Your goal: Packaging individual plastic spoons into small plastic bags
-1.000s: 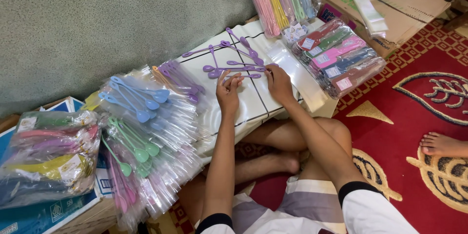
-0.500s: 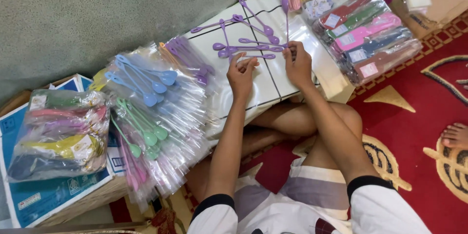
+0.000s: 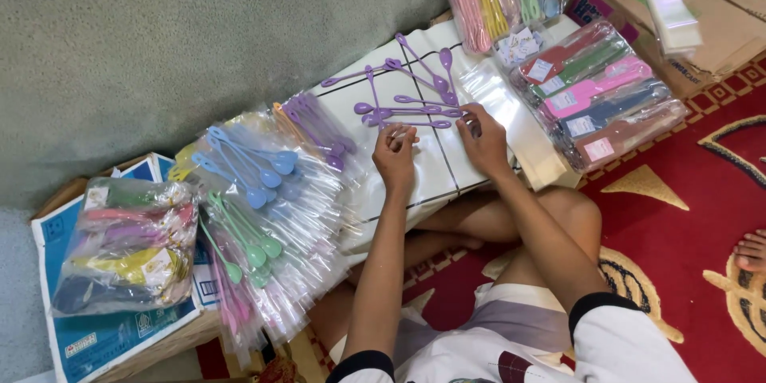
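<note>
While the left hand (image 3: 395,155) curls empty, the right hand (image 3: 481,137) pinches purple spoons (image 3: 415,104); gathering them looks underway, needing a firmer grip.

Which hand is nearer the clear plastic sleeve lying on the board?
Right. The right hand rests at the clear plastic sleeve's near edge, among the loose purple plastic spoons; the left hand sits further left, apart from it.

Bagged pastel spoons (image 3: 267,215) at nine o'clock; white-labelled (small rectangular tags) paddle packs (image 3: 598,96) at two; blue-white cartons (image 3: 104,335) at eight.
</note>
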